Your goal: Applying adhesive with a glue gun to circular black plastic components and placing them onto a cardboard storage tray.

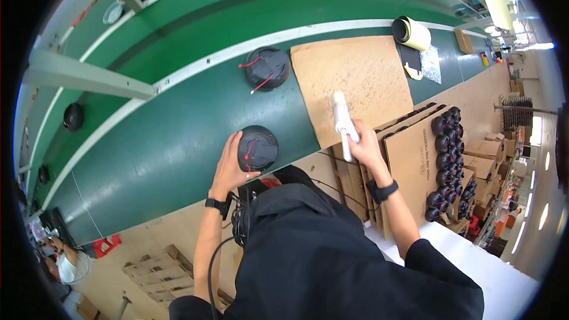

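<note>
My left hand (233, 163) rests on the near side of a round black part (258, 147) with red and white wires, lying on the green conveyor belt (160, 142). My right hand (364, 142) grips a white tube-shaped tool (342, 120), its tip over a brown cardboard sheet (355, 77). A second black round part (268, 68) with red wires lies farther along the belt, beside the cardboard.
Cardboard boxes (415, 154) stand to my right with rows of black round parts (448, 154) on them. A pale roll (411, 32) and a dark sheet lie past the cardboard. Wooden pallets (157, 272) sit on the floor at lower left, near another person (62, 261).
</note>
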### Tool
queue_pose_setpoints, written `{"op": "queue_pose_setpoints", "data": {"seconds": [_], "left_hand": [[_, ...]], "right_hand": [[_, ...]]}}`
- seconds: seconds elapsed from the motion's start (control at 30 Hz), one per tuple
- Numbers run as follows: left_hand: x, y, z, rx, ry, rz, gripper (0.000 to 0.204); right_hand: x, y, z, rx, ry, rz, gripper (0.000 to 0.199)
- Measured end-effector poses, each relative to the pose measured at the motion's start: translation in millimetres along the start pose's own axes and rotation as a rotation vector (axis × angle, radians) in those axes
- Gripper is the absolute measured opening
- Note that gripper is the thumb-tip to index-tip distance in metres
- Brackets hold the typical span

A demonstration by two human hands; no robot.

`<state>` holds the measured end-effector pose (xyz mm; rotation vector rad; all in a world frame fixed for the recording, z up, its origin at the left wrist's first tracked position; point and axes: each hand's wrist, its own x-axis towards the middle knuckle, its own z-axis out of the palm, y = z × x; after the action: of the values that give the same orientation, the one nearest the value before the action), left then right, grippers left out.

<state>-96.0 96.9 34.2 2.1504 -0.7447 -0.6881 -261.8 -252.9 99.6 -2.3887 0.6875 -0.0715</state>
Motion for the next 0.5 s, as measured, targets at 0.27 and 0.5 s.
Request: {"op": "queue_pose_setpoints", "data": {"seconds": [0.27,0.5], "left_hand": [[4,-12,-1,-0.132,0.427,-0.185,0.122],[-28,-44,-6,-0.187,0.608,-0.255,0.124]], "right_hand": [[90,77,34,-0.256,0.068,0.195,0.065],[114,-18,65,-0.157,0.066,-0.252,0.101]]}}
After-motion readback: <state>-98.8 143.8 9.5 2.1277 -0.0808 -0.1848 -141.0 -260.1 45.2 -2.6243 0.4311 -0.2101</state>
